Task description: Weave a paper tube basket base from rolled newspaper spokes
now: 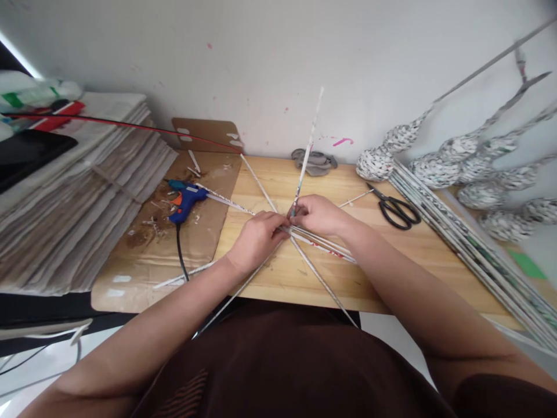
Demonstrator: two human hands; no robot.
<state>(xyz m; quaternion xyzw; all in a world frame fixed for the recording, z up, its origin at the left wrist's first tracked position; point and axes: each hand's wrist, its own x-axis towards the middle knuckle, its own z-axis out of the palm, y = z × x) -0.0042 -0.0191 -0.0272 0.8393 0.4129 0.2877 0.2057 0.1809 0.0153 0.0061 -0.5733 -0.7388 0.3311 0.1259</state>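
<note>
- The star (324,283) of thin paper sticks is centred on the table (270,283), its hub partly covered by the fingers.
- Its arms are spread outward: two are aimed to the far left, one to the near left and one to the near right, the last two reaching past the table's near edge. A short length is seen toward the far right, and a close group is pointed right and slightly nearer.
- The raised stick (310,136) is held at the hub; its long axis is nearly vertical in the view, tilted a little right, with the tip seen against the wall (261,64).
- The base of the raised stick is pinched between thumb and forefinger of the right hand (319,215).
- The hub is pinched by the left hand (261,232), its fingers curled and pressed together; the exact stick gripped cannot be told.
- On the left, the glue gun (190,200) is laid on cardboard (152,255), beside the paper stack (100,186).
- On the right, the scissors (397,210) are laid with tips toward the far left, beside the long sticks (461,244).
- The rag (319,164) is set by the wall, and woven pieces (376,162) are placed at the far right.
</note>
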